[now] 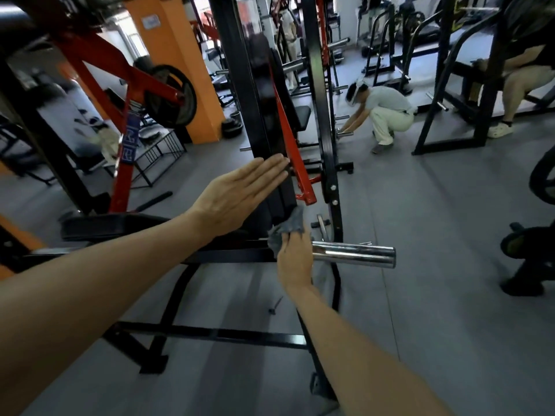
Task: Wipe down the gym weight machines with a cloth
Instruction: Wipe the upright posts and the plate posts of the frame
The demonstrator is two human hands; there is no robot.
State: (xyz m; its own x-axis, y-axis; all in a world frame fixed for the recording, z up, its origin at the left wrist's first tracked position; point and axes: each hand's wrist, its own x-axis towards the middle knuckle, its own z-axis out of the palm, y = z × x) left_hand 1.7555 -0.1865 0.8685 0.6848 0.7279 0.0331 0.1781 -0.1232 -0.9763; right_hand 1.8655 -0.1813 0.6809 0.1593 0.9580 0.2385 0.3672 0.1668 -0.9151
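Chrome bar (354, 256) juts right of post (326, 115); floor (450, 235) beyond lies open.

The left hand (237, 193) lies flat, fingers straight, against the black upright (258, 121) of the weight machine. Lower down, the right hand (294, 256) grips a grey cloth (288, 226) against the same upright, just beside a chrome peg (357, 256). A person (384, 115) crouches on the grey floor (435, 235) beyond.

Even, fairly bright indoor light with daylight glare at the windows (126, 40), a highlight on the chrome bar (354, 255), motion blur upper left, and wide-angle bending at the edges.
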